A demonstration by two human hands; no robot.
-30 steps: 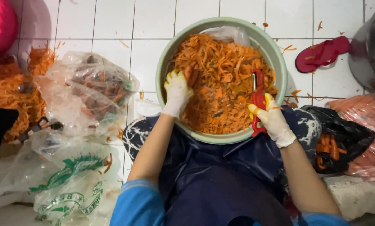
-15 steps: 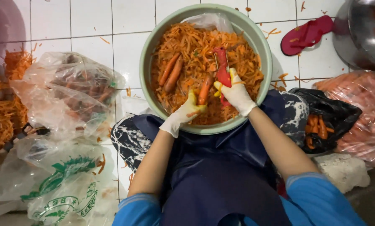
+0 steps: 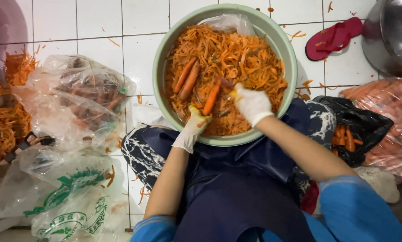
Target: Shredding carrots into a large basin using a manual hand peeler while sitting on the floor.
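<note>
White tiled floor; left hand (image 3: 193, 127) grips carrot (image 3: 211, 99) over basin (image 3: 158, 85); right hand (image 3: 252, 104) fisted, contents unclear.

Food-prep area, likely a back kitchen, work done on the floor; white tiled floor (image 3: 98, 27) littered with orange shreds; big green basin (image 3: 290, 58) full of carrot shavings and whole carrots (image 3: 187, 80); clear plastic bags (image 3: 71, 98) of carrots and peelings on both sides; a heap of shreds (image 3: 3, 112) at left; metal pot (image 3: 394, 31) and a red sandal (image 3: 333, 38) top right; gloved hands over the basin.
</note>
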